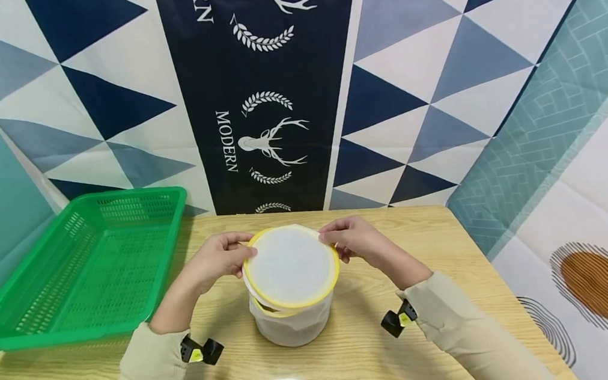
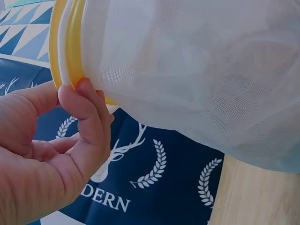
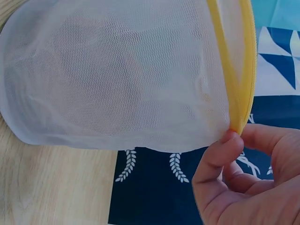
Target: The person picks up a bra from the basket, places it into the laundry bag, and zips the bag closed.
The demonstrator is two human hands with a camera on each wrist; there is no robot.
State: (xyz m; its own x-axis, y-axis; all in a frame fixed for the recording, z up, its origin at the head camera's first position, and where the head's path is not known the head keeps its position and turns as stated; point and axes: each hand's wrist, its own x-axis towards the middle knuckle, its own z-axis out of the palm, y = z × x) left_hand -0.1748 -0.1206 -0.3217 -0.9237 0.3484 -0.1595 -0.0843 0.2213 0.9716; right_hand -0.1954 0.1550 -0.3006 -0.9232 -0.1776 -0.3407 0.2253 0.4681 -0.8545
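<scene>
A white mesh laundry bag (image 1: 294,329), round like a drum, stands on the table with its yellow-edged round lid (image 1: 291,266) over the top. Along the front the lid is parted from the body, leaving a dark gap. My left hand (image 1: 222,257) pinches the yellow rim at the lid's left side; in the left wrist view its thumb and fingers close on the two yellow bands (image 2: 75,42). On the opposite side, my right hand (image 1: 354,240) pinches the rim between thumb and finger. There the yellow zipper edge (image 3: 247,61) meets the lower band in a point.
A green perforated plastic basket (image 1: 176,249) stands at the left of the wooden table (image 1: 394,351). Behind the table hangs a patterned cloth (image 1: 267,78) with triangles and deer heads. Another patterned cloth (image 1: 571,203) hangs at the right.
</scene>
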